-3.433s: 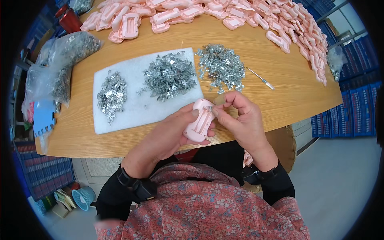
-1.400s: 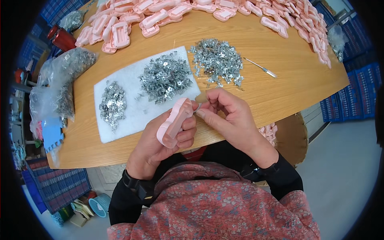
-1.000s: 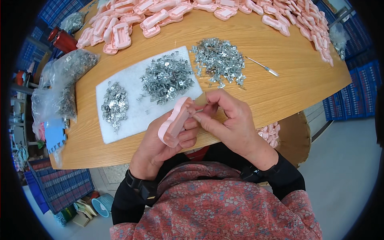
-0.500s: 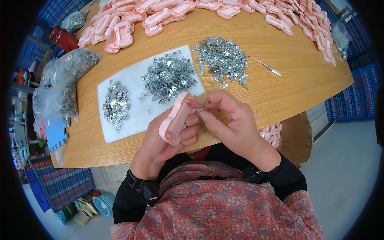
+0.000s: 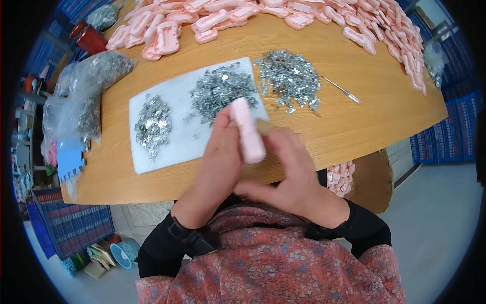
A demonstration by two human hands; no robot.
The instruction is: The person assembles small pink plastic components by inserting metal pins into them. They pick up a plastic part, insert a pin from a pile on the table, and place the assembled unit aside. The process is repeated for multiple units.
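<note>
A pink plastic casing [image 5: 249,133], shaped like a small shell and blurred by motion, stands on edge over the front of the white foam sheet [image 5: 177,83]. My left hand [image 5: 223,154] is closed around its left side. At the casing's right, my right hand [image 5: 298,180] has its thumb spread away from the fingers, a tan finger cot [image 5: 263,126] on one fingertip close to the casing. Nothing shows between these fingers. On the sheet lie a large heap of small silvery metal pieces [image 5: 215,91] and a smaller heap of shiny ones [image 5: 153,124].
Another heap of metal pieces [image 5: 291,76] lies right of the sheet, beside a screwdriver [image 5: 344,91]. Many pink casings [image 5: 167,38] line the table's far edge. Plastic bags of metal parts [image 5: 88,106] stand at left, near a red flask [image 5: 91,39]. A bin [image 5: 374,177] stands below the right edge.
The pink casing has been turned, its open inner side facing away from view now. My right thumb has moved down and away from it. The view has shifted slightly.
</note>
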